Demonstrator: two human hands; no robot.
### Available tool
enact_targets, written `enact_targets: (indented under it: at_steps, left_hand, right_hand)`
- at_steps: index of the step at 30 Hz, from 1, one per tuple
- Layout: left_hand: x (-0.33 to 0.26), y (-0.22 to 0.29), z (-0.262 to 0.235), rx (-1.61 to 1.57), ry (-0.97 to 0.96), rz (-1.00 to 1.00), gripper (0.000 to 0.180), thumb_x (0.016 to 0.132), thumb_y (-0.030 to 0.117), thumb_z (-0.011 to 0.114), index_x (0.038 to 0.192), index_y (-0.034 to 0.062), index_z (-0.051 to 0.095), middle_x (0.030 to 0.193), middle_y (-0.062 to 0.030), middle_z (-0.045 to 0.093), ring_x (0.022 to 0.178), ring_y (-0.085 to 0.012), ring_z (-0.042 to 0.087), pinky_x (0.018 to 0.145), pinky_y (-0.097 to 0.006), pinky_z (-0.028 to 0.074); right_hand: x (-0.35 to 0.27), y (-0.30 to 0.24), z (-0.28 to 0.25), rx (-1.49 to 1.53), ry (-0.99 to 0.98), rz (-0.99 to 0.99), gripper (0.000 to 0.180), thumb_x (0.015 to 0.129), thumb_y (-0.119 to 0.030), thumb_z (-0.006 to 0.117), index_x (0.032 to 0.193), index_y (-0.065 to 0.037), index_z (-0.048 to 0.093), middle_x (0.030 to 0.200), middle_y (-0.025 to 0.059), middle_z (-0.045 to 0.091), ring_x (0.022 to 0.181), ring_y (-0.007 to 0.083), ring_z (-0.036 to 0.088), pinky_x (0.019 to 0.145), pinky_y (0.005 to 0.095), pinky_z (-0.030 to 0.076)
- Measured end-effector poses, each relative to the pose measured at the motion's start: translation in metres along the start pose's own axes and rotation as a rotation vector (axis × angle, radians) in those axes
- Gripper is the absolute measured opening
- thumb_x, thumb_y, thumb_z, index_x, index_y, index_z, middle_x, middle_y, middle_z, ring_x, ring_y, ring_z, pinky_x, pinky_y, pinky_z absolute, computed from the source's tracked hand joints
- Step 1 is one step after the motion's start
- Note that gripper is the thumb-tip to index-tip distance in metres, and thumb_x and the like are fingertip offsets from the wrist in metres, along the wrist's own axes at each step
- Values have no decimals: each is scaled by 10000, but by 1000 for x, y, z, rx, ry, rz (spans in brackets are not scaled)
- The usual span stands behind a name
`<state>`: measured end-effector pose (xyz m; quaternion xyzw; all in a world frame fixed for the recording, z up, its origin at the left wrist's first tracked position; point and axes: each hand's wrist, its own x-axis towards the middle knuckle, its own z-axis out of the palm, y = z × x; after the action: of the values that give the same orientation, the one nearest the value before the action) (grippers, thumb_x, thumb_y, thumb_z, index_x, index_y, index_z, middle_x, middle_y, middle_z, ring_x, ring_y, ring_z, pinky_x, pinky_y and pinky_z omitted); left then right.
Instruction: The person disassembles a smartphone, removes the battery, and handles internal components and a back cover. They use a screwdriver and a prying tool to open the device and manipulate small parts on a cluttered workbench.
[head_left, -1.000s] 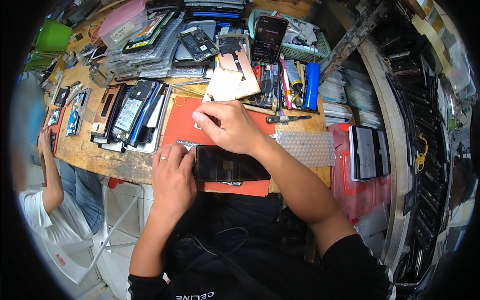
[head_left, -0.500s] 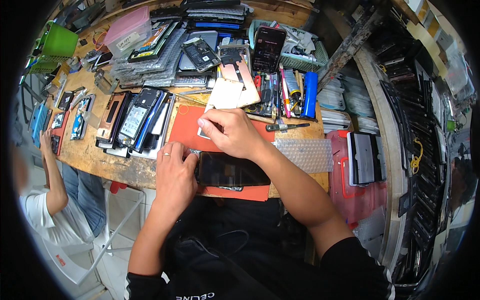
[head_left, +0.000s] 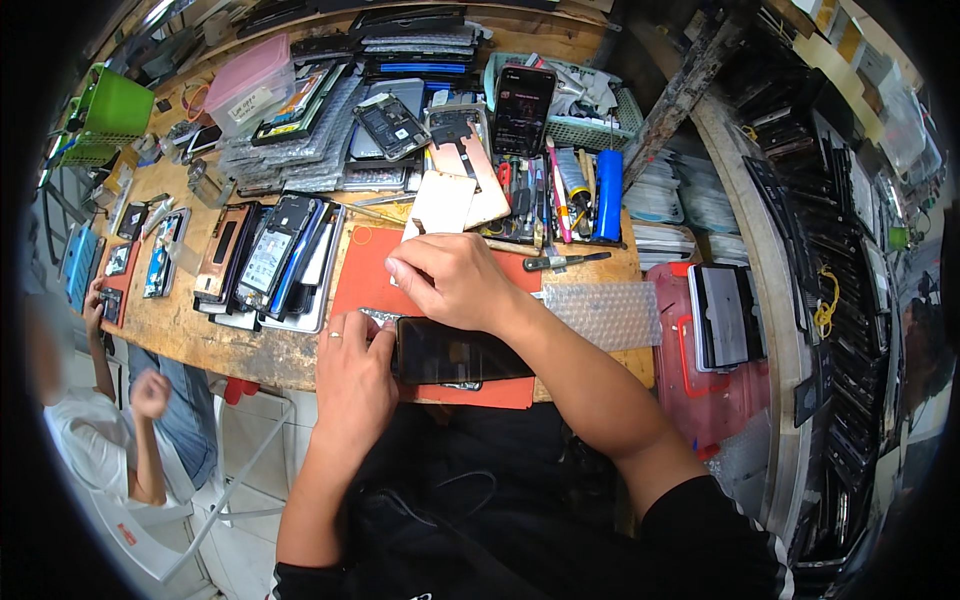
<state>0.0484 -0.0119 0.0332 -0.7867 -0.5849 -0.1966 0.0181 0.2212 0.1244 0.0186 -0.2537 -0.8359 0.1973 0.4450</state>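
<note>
A black phone [head_left: 462,352] lies flat on an orange work mat [head_left: 362,282] at the near edge of a wooden bench [head_left: 180,322]. My left hand [head_left: 352,378] rests at the phone's left end, fingers curled against its edge. Just above the phone hovers my right hand [head_left: 448,280], fingers pinched together over the mat; whether something small sits between the fingertips I cannot tell. A sheet of bubble wrap [head_left: 608,312] lies to the right of the phone.
Opened phones and screens [head_left: 268,258] lie in rows left of the mat. Tools and a blue cylinder [head_left: 606,195] stand behind it, with a phone [head_left: 522,110] propped up. A green basket [head_left: 112,112] is far left. Another person [head_left: 110,420] sits at lower left.
My right hand has shifted slightly toward me over the mat. The left hand stays at the phone's end. The person at left has raised a hand.
</note>
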Motion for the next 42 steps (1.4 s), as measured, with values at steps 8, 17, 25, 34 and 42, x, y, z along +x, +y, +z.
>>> enact_targets:
  at_steps: [8,17,25,34,42]
  left_hand:
    - [-9,5,-4,8,26,-23,355,835,-48,682,1179,-55,766,1049,-156,611,1064,-345,604,937,-466,491]
    - [-7,4,-1,-26,31,-26,350,825,-68,655,1162,-56,753,1055,-166,611,1048,-363,608,930,-469,495]
    - [-6,7,-1,-11,46,-30,341,824,-61,664,1150,-44,760,1040,-166,605,1053,-356,602,922,-474,486]
    - [7,-6,4,-44,31,-37,236,797,-31,660,1010,-30,760,984,-158,605,998,-358,606,904,-484,485]
    - [-2,-1,2,-39,29,-22,273,819,-30,671,1075,-28,768,994,-157,606,1008,-352,605,899,-474,477]
  right_hand:
    - [3,-6,5,1,31,-50,166,976,-143,702,846,-41,717,750,124,714,694,342,718,647,470,564]
    - [1,-2,1,-32,-18,-34,114,971,-121,727,915,-25,750,807,117,748,724,326,736,663,447,582]
    - [0,-2,1,-74,-44,-36,101,965,-113,730,928,-23,753,822,126,759,733,340,739,679,451,587]
    - [1,-3,4,-42,22,-73,178,956,-132,708,812,-33,673,741,139,700,683,369,701,642,485,550]
    - [-2,-1,4,-59,-9,-55,164,952,-129,709,824,-32,679,745,141,705,684,373,705,652,489,556]
